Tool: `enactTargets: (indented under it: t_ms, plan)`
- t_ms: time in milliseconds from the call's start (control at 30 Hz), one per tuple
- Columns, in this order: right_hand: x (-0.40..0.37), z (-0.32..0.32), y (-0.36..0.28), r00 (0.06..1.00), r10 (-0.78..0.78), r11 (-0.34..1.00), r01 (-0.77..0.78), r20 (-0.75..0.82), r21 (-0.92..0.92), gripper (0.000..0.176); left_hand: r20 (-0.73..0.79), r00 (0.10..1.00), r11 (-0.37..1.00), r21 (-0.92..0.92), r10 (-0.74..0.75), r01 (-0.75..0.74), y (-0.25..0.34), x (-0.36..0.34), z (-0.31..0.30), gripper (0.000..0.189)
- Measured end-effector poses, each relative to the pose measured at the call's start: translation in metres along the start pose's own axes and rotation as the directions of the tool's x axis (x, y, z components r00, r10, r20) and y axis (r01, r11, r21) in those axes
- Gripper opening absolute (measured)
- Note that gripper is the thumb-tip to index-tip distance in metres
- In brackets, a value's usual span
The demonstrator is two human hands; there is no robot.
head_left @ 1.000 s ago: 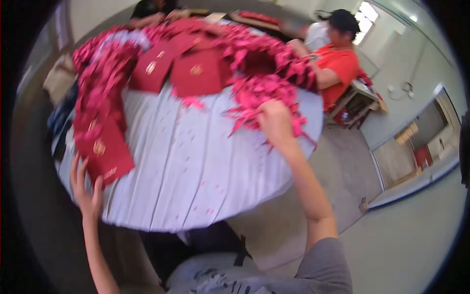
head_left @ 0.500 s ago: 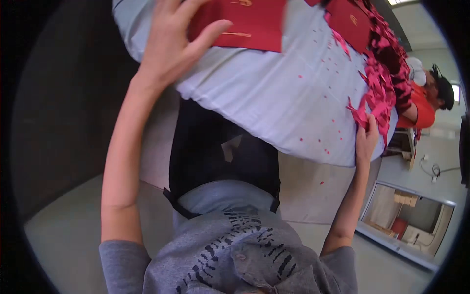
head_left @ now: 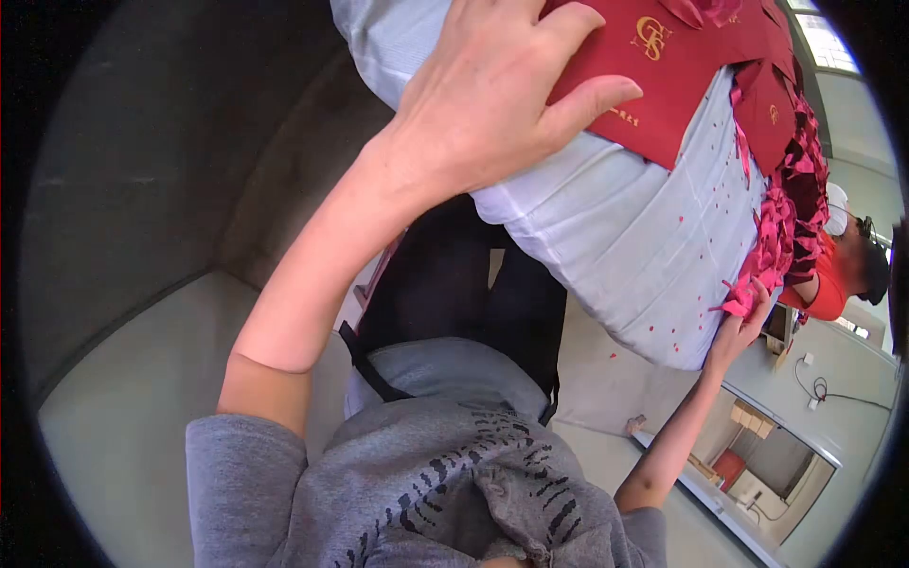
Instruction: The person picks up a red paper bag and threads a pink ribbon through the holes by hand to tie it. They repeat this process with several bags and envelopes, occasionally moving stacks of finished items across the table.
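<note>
My left hand [head_left: 502, 95] is spread over a flat dark red paper bag [head_left: 653, 95] with gold lettering, its thumb held apart from the fingers. Some of its fingertips run out of the top of the view. At the table's right end, my right hand [head_left: 741, 328] has its fingers closed on the lower end of a bunch of pink ribbons [head_left: 772, 227]. Part of its grip is hidden by the ribbons. A second dark red bag [head_left: 765, 118], also gold-marked, lies beyond the first, with ribbon beside it.
A white cloth [head_left: 625, 246] covers the table, dotted with small red scraps. Across the ribbon pile stands a person in a red top [head_left: 827, 284] and dark cap. A framed opening [head_left: 757, 454] in the wall is at lower right; a dark panel [head_left: 142, 170] rises at left.
The view has swung, so table and bags appear farther right. My left hand appears farther right, still over the red bag. My right hand stays at the pink ribbons.
</note>
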State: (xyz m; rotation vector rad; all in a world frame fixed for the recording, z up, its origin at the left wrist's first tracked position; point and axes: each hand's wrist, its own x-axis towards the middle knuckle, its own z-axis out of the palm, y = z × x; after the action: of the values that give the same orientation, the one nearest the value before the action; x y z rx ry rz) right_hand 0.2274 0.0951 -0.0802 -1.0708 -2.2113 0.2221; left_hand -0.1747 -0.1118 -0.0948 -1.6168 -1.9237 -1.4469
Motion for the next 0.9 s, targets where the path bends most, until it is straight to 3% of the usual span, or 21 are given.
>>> enactTargets:
  t_ms: [100, 167, 200, 267, 400, 533, 633, 667, 733, 767, 800, 900]
  plan:
    - [0.005, 0.004, -0.002, 0.998, -0.055, 0.996, 0.054, -0.014, -0.066, 0.031, 0.048, 0.999, 1.0, 0.018, -0.018, 0.018, -0.003, 0.004, 0.001, 0.042]
    - [0.009, 0.007, -0.003, 0.999, -0.041, 0.995, 0.041, 0.005, -0.088, 0.029, -0.22, 0.941, 0.966, 0.014, 0.255, -0.258, -0.013, 0.005, 0.011, 0.041]
    - [0.009, 0.007, -0.005, 0.999, -0.032, 0.995, 0.032, 0.008, -0.091, 0.029, -0.214, 0.944, 0.966, 0.007, 0.253, -0.258, -0.014, -0.001, 0.014, 0.041]
    - [0.009, 0.009, -0.011, 0.999, -0.038, 0.996, 0.036, -0.02, -0.087, 0.029, 0.043, 0.995, 0.991, -0.096, -0.094, 0.098, 0.005, 0.004, -0.006, 0.04]
    - [0.009, 0.011, -0.022, 0.993, -0.113, 0.986, 0.108, -0.033, -0.126, 0.034, -0.01, 0.996, 0.996, -0.015, -0.09, 0.09, 0.007, 0.003, -0.006, 0.039]
    - [0.009, 0.011, -0.015, 0.988, -0.131, 0.991, 0.128, -0.085, -0.043, 0.027, -0.032, 0.994, 0.994, -0.033, -0.106, 0.105, 0.008, 0.003, -0.006, 0.038]
    - [0.009, 0.009, -0.005, 0.995, -0.093, 0.996, 0.093, -0.018, -0.006, 0.021, -0.044, 0.984, 0.977, -0.133, -0.174, 0.167, 0.015, 0.005, -0.006, 0.036]
    - [0.009, 0.01, -0.003, 0.995, -0.09, 0.996, 0.09, -0.03, 0.009, 0.021, -0.042, 0.993, 0.993, -0.053, -0.111, 0.109, 0.014, 0.005, -0.007, 0.036]
    - [0.009, 0.008, 0.002, 0.999, -0.036, 0.998, 0.037, -0.01, 0.052, 0.022, 0.007, 0.983, 0.982, -0.049, -0.184, 0.184, 0.021, 0.008, -0.01, 0.038]
    - [0.009, 0.007, -0.003, 0.999, -0.024, 0.997, 0.021, 0.027, 0.078, 0.022, 0.029, 0.998, 0.99, 0.136, -0.051, 0.047, -0.004, -0.003, -0.006, 0.041]
    - [0.008, 0.008, -0.007, 0.999, -0.054, 0.996, 0.054, 0.005, 0.073, 0.022, -0.014, 0.999, 0.992, 0.118, -0.051, 0.052, -0.001, -0.002, -0.005, 0.039]
    - [0.008, 0.0, -0.016, 0.992, 0.071, 0.973, -0.092, 0.104, 0.21, 0.03, -0.056, 0.998, 0.997, 0.074, -0.017, 0.021, 0.021, 0.009, -0.003, 0.034]
